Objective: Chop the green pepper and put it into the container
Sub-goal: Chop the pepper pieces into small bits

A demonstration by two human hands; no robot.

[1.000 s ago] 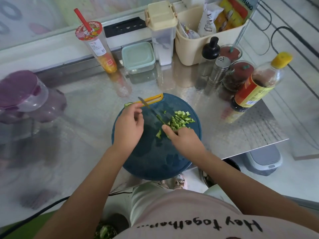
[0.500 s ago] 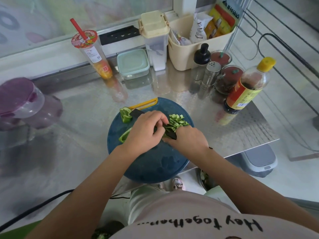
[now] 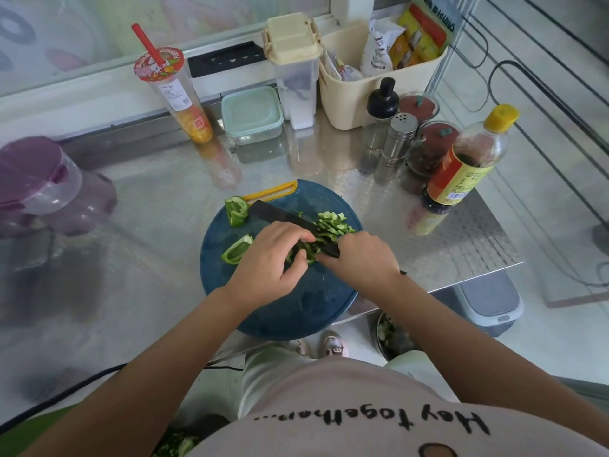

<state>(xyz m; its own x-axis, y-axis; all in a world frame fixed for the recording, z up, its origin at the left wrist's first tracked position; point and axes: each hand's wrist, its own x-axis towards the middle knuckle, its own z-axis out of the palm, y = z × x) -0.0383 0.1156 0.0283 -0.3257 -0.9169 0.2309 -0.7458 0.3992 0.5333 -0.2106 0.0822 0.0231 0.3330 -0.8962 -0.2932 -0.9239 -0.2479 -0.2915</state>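
My diced green pepper bits (image 3: pixel 333 224) lie heaped far right on the round dark-blue cutting board (image 3: pixel 280 311), long green pepper strips (image 3: pixel 308 253) just beside them. At its left sit a far curled pepper chunk (image 3: pixel 236 211) and a near curled pepper chunk (image 3: pixel 238 249). The lidded square clear plastic container (image 3: pixel 252 115) stands beyond.

Both bare forearms reach in, the left from 7 o'clock and the right from 5 o'clock, bringing the hands close together. The left grip (image 3: pixel 273 258) lies palm down, its curled fingers and thumb pinning pepper strips (image 3: pixel 304 253). The right grip (image 3: pixel 362 258) curls round the handle of the knife (image 3: pixel 283 214), knuckles up.
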